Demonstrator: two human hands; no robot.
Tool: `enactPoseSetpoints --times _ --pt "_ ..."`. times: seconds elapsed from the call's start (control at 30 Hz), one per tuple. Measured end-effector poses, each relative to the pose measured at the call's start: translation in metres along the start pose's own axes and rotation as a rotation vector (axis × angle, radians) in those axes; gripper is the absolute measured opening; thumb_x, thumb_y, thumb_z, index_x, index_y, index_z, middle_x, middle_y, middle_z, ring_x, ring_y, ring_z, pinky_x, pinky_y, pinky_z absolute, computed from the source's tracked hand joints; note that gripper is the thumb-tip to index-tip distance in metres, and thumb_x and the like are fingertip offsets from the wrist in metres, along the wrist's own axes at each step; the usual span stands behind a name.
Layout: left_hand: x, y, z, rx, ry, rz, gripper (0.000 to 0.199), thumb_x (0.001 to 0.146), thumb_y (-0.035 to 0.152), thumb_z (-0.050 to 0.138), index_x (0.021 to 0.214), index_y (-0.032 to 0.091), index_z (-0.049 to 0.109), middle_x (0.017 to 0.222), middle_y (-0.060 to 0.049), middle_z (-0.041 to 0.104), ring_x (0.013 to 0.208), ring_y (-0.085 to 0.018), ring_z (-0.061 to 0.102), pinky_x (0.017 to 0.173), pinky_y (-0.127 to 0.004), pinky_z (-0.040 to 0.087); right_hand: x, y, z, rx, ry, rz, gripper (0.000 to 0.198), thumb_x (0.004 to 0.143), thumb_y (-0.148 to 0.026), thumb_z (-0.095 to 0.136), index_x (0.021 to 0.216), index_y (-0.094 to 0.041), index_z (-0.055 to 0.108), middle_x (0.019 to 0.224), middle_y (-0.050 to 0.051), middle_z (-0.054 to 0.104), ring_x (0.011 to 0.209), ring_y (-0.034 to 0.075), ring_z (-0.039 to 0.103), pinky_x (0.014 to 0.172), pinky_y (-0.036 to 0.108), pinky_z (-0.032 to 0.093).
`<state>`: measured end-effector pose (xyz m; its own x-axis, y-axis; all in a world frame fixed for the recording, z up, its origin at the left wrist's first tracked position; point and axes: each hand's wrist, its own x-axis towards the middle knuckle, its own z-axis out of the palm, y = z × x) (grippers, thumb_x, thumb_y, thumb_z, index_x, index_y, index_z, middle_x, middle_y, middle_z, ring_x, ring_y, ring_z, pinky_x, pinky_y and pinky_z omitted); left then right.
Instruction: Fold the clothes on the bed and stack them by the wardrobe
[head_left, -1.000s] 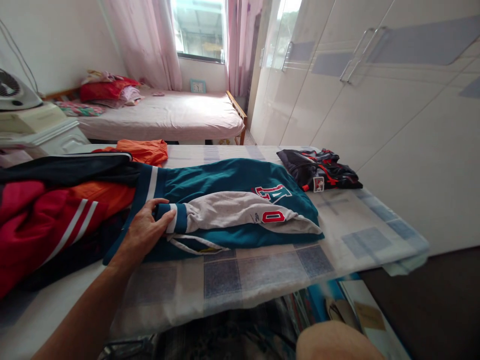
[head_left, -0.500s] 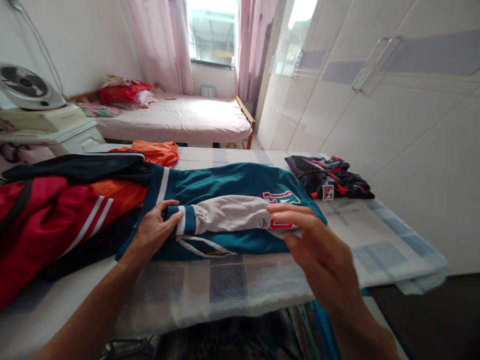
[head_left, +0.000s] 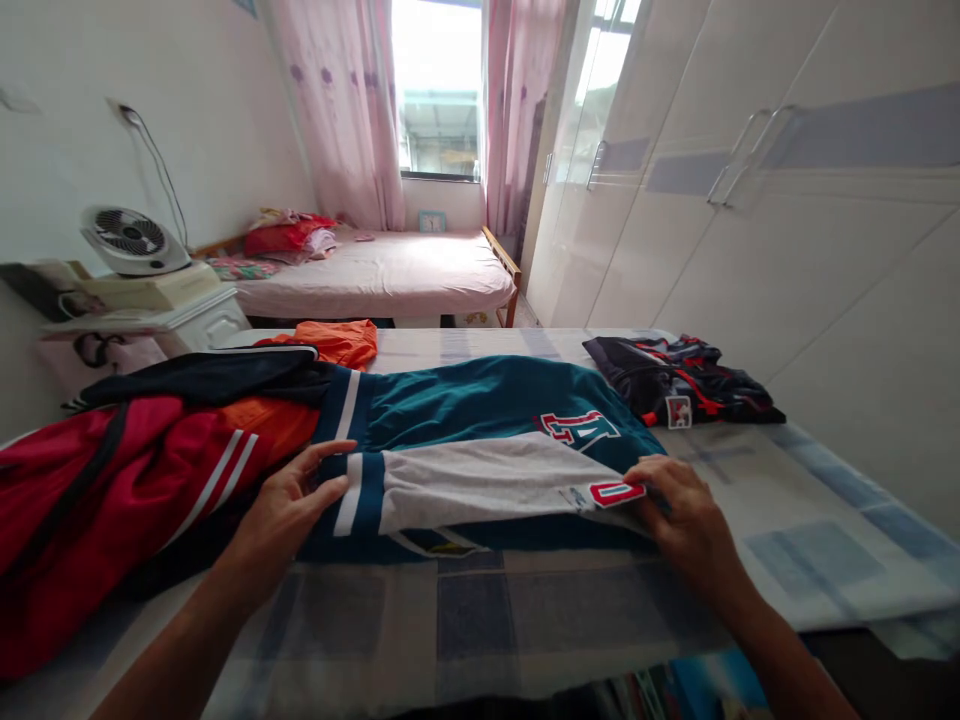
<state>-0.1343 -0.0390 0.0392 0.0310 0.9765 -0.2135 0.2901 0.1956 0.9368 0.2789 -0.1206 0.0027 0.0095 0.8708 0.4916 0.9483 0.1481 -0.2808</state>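
A teal jacket (head_left: pixel 480 395) with a grey sleeve (head_left: pixel 480 485) lies on its side across the bed-like surface, the sleeve folded along its body. Red and white lettering shows near the shoulder. My right hand (head_left: pixel 686 515) pinches the cloth at the sleeve's shoulder end, lifting it slightly. At the other end, my left hand (head_left: pixel 296 500) rests by the white-striped cuff (head_left: pixel 358 495), thumb and fingers apart. Whether its fingertips touch the cuff is hard to tell.
Red (head_left: pixel 150 460), orange and dark clothes are heaped at the left. A folded black and red garment (head_left: pixel 690 380) lies at the right on the checked cloth (head_left: pixel 480 620). Beyond are a pink bed (head_left: pixel 405 270), a fan (head_left: pixel 135 240) and white wardrobes (head_left: pixel 810 260).
My right hand has come down onto the shoulder end and closed on the cloth. The sleeve now lies flatter and wider. My left hand's fingers have come off the cuff's top. The view has tilted.
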Motion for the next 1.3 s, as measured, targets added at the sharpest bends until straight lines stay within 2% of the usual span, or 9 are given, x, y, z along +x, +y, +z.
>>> enactPoseSetpoints --times 0.1,0.23,0.33,0.4,0.53,0.73,0.87,0.97,1.3 --pt "-0.001 -0.015 -0.006 0.424 0.139 0.174 0.052 0.075 0.046 0.054 0.119 0.018 0.056 0.103 -0.011 0.063 0.089 -0.029 0.064 0.076 -0.045 0.054 -0.008 0.0 -0.005 -0.007 -0.192 -0.086 0.032 0.075 -0.011 0.047 0.101 -0.025 0.061 0.112 0.004 0.061 0.118 0.026 0.048 0.096 0.047 0.036" --pt "-0.006 -0.018 0.003 0.832 0.384 0.737 0.04 0.086 0.035 0.044 0.12 0.019 0.057 0.134 -0.012 0.047 0.125 -0.03 0.044 0.106 -0.048 0.033 0.0 -0.026 -0.014 0.031 -0.132 -0.176 0.051 0.079 -0.012 0.043 0.129 -0.025 0.048 0.136 0.005 0.047 0.132 0.024 0.033 0.106 0.046 0.031" --pt "-0.009 -0.027 0.014 1.012 0.242 0.957 0.045 0.089 0.035 0.044 0.133 0.026 0.046 0.146 -0.007 0.038 0.134 -0.027 0.034 0.108 -0.047 0.033 0.008 -0.048 -0.005 0.031 -0.131 -0.207 0.048 0.088 -0.025 0.044 0.135 -0.026 0.044 0.143 0.004 0.041 0.136 0.024 0.028 0.109 0.046 0.028" --pt "-0.008 -0.039 0.015 1.15 0.11 1.004 0.053 0.088 0.041 0.048 0.139 0.03 0.038 0.146 -0.005 0.04 0.134 -0.029 0.035 0.104 -0.049 0.038 0.012 -0.052 0.006 0.033 -0.303 -0.227 0.047 0.089 -0.036 0.047 0.135 -0.027 0.046 0.143 0.005 0.042 0.135 0.026 0.031 0.109 0.048 0.028" --pt "0.008 -0.043 0.002 1.224 -0.103 0.942 0.05 0.089 0.047 0.044 0.137 0.036 0.039 0.139 0.002 0.049 0.126 -0.022 0.047 0.1 -0.04 0.045 0.033 -0.039 0.011 0.141 -0.568 -0.172 0.042 0.093 -0.043 0.038 0.127 -0.026 0.055 0.134 0.005 0.053 0.126 0.022 0.045 0.104 0.039 0.038" --pt "0.097 0.016 -0.02 1.147 0.046 0.682 0.047 0.092 0.043 0.034 0.13 0.021 0.051 0.142 -0.006 0.045 0.125 -0.021 0.047 0.104 -0.035 0.039 0.137 0.011 0.017 0.006 -0.255 -0.057 0.042 0.091 -0.034 0.038 0.127 -0.018 0.054 0.134 0.009 0.052 0.123 0.023 0.048 0.105 0.038 0.035" --pt "0.173 0.032 -0.023 1.268 0.025 0.584 0.049 0.084 0.027 0.044 0.131 0.014 0.049 0.145 -0.012 0.041 0.134 -0.025 0.035 0.111 -0.04 0.027 0.204 0.047 0.056 -0.075 -0.332 0.053 0.047 0.091 -0.029 0.034 0.133 -0.012 0.048 0.139 0.012 0.046 0.131 0.024 0.038 0.109 0.038 0.028" --pt "0.207 0.032 -0.025 1.293 -0.03 0.505 0.053 0.076 0.023 0.052 0.128 0.016 0.053 0.134 -0.013 0.053 0.129 -0.028 0.042 0.107 -0.041 0.032 0.231 0.061 0.084 -0.054 -0.412 0.087 0.048 0.091 -0.031 0.034 0.129 -0.009 0.052 0.136 0.014 0.05 0.128 0.024 0.043 0.108 0.034 0.03" --pt "0.215 0.051 -0.03 1.292 -0.156 0.436 0.029 0.065 0.027 0.054 0.09 0.02 0.068 0.095 -0.005 0.063 0.093 -0.024 0.061 0.078 -0.031 0.047 0.237 0.061 0.087 0.039 -0.55 0.094 0.031 0.073 -0.022 0.054 0.099 -0.018 0.069 0.103 0.005 0.07 0.096 0.02 0.063 0.085 0.025 0.046"
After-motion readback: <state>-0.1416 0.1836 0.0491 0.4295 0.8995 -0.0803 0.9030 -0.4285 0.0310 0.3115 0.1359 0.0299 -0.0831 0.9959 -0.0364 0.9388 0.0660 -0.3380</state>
